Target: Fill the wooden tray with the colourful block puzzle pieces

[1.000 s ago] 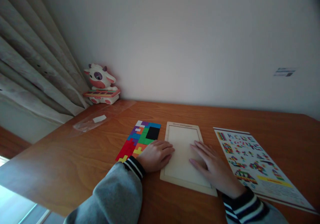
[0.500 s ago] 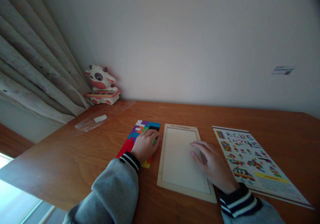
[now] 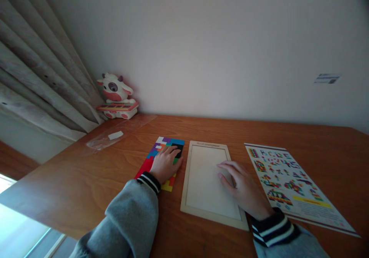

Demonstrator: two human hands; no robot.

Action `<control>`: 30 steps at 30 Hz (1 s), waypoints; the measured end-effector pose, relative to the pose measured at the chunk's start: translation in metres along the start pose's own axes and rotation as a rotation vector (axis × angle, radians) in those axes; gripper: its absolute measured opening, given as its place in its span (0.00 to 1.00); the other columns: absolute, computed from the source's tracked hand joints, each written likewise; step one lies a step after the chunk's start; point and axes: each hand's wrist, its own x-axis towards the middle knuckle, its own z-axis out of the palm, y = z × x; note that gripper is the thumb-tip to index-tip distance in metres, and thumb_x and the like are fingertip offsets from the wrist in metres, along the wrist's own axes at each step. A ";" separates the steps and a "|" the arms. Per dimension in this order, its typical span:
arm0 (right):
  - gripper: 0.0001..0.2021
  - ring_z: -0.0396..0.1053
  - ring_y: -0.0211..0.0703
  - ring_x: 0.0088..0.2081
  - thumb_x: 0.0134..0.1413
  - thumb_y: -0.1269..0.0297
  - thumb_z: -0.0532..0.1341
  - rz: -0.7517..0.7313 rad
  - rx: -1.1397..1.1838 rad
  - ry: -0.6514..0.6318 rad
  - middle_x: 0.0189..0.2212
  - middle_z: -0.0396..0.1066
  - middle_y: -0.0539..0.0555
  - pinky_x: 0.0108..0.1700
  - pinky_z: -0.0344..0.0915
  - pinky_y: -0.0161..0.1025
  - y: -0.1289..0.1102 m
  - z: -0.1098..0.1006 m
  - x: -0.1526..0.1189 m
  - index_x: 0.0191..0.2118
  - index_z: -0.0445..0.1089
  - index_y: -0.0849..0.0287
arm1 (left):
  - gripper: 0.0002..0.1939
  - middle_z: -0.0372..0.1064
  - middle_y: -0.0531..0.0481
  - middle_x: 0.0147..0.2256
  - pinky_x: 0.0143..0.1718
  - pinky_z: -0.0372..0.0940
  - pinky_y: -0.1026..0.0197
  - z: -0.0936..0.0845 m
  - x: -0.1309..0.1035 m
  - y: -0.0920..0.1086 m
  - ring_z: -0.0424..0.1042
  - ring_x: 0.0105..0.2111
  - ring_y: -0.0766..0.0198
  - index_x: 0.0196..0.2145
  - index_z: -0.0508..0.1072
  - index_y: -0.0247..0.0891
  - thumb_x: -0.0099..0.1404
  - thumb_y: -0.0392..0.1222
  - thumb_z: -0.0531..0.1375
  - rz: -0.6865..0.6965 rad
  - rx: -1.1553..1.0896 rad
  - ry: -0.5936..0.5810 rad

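My left hand lies palm down over a block of coloured puzzle pieces, its fingers spread and covering part of them. Red, blue, purple, black, orange and yellow pieces show around the hand. Over the right side of a pale wooden frame tray hovers or rests my right hand, thumb and fingers apart with nothing between them; whether it touches the tray I cannot tell. The tray's flat inside is bare.
A printed sheet with coloured figures lies to the right. At the back left stands a cow toy with a keyboard, near a clear plastic bag with a white label. The wooden table meets a wall behind and a curtain at left.
My left hand has shifted slightly to the left on the coloured pieces, fingers spreading a little. My right hand stays nearly still. The whole view has shifted slightly.
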 end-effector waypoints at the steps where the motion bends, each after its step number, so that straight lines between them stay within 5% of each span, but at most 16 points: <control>1: 0.13 0.69 0.51 0.52 0.62 0.60 0.57 0.001 0.001 -0.002 0.48 0.71 0.56 0.57 0.64 0.52 0.000 0.000 0.000 0.50 0.71 0.53 | 0.14 0.71 0.44 0.54 0.56 0.67 0.50 0.000 0.000 -0.002 0.71 0.53 0.53 0.48 0.75 0.39 0.70 0.45 0.56 0.004 0.001 0.016; 7: 0.13 0.68 0.52 0.52 0.62 0.60 0.57 -0.010 0.026 -0.010 0.48 0.71 0.57 0.56 0.64 0.53 0.000 -0.001 0.000 0.50 0.71 0.53 | 0.13 0.73 0.44 0.49 0.53 0.66 0.54 -0.007 0.003 -0.016 0.72 0.49 0.56 0.49 0.73 0.39 0.71 0.41 0.54 0.060 0.011 -0.042; 14: 0.12 0.69 0.51 0.51 0.62 0.61 0.57 -0.045 0.031 -0.001 0.47 0.71 0.57 0.55 0.66 0.52 -0.004 -0.003 0.000 0.49 0.72 0.53 | 0.19 0.73 0.46 0.29 0.33 0.65 0.59 -0.027 0.002 0.000 0.75 0.31 0.56 0.35 0.70 0.38 0.71 0.55 0.49 -0.218 0.214 -0.180; 21: 0.12 0.69 0.52 0.51 0.63 0.62 0.57 -0.047 0.033 -0.022 0.47 0.71 0.57 0.56 0.65 0.53 -0.003 -0.002 0.000 0.49 0.72 0.54 | 0.38 0.75 0.35 0.38 0.37 0.67 0.54 -0.025 0.001 0.009 0.76 0.39 0.47 0.37 0.71 0.34 0.64 0.74 0.44 -0.306 0.251 -0.293; 30: 0.11 0.69 0.51 0.51 0.62 0.64 0.57 -0.068 0.021 -0.028 0.47 0.71 0.56 0.55 0.65 0.53 -0.004 -0.001 0.000 0.48 0.72 0.54 | 0.37 0.74 0.36 0.37 0.36 0.68 0.52 -0.020 0.002 0.009 0.76 0.38 0.46 0.35 0.73 0.34 0.65 0.72 0.44 -0.253 0.243 -0.319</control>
